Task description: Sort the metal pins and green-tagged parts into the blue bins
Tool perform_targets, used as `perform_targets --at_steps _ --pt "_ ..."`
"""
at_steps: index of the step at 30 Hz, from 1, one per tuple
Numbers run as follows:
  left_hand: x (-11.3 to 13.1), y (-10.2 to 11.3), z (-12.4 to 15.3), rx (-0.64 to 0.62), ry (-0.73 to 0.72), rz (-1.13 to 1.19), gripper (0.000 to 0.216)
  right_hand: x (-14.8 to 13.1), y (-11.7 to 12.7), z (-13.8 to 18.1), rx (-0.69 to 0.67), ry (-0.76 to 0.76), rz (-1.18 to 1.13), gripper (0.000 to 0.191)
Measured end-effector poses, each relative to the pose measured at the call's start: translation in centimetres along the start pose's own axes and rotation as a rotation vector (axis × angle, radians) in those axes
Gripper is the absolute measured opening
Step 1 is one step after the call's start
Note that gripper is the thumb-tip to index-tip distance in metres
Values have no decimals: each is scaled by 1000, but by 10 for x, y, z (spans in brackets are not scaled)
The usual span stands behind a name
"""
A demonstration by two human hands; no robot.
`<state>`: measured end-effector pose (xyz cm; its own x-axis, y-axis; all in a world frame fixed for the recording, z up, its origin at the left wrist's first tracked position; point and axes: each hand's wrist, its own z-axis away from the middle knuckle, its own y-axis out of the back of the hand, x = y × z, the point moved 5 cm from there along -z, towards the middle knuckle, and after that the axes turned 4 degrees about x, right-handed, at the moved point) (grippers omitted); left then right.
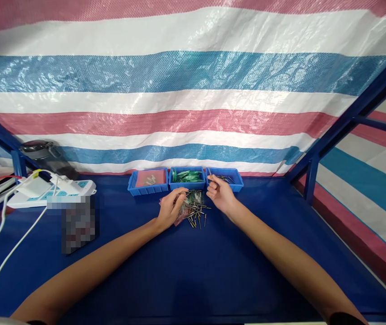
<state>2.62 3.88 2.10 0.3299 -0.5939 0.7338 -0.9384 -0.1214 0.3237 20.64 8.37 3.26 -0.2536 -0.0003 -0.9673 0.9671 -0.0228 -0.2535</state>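
A pile of thin metal pins point(199, 215), silver and brass-coloured, lies in front of the middle bin, partly on clear and pinkish plastic bags point(183, 217). My left hand point(172, 208) is at the left side of the pile, its thumb and fingers pinched together; what is between the fingertips is too small to make out. To the right, my right hand point(222, 193) is raised at the front of the right blue bin point(238, 184) and pinches one thin metal pin point(209, 173) upright. More slim metal pieces point(225, 178) lie inside that bin.
The middle blue bin point(186, 185) holds green plastic packets point(186, 175); the left blue bin point(149, 190) holds small pale pieces on pink. A power strip point(78, 192) with white cables, a dark jug point(44, 153) and a blurred upright object point(80, 225) stand left. Blue frame posts point(311, 180) flank the blue table.
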Motion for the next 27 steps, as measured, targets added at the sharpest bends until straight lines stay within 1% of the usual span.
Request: perform_targets --at_steps 1,3,5,6,8,10,11,13,16,20,23,25,27 --pt "0 0 0 1 2 -7 27 -4 1 -4 -32 -42 -36 32" --pt "1 0 0 4 4 -12 27 -13 4 -8 -64 -49 -18 34" --pt "2 1 0 17 5 -7 27 -21 5 -6 -93 32 162 35" --pt "2 2 -1 25 5 -4 27 -24 4 -4 -108 112 316 33" --pt "3 3 -1 39 4 -4 27 -29 -2 3 -133 317 713 26" --pt "3 3 -1 42 0 -8 27 -27 -10 10 -182 479 1112 17" --pt "3 3 -1 42 -1 -10 27 -23 -14 12 -222 514 1272 15" --pt "3 3 -1 50 -4 -10 26 -12 -19 16 -325 506 1471 14" --pt "3 3 -1 57 -5 -5 24 -2 -23 21 -424 479 1575 16" --pt "3 3 -1 62 -11 -4 25 0 -25 25 -463 472 1588 13" --pt "3 4 -1 72 -8 -6 26 -1 -25 29 -500 432 1596 13" --pt "3 4 0 77 -2 1 26 -2 -23 31 -531 394 1625 20" --pt "3 4 0 80 -5 10 25 -4 -21 33 -555 351 1661 32"
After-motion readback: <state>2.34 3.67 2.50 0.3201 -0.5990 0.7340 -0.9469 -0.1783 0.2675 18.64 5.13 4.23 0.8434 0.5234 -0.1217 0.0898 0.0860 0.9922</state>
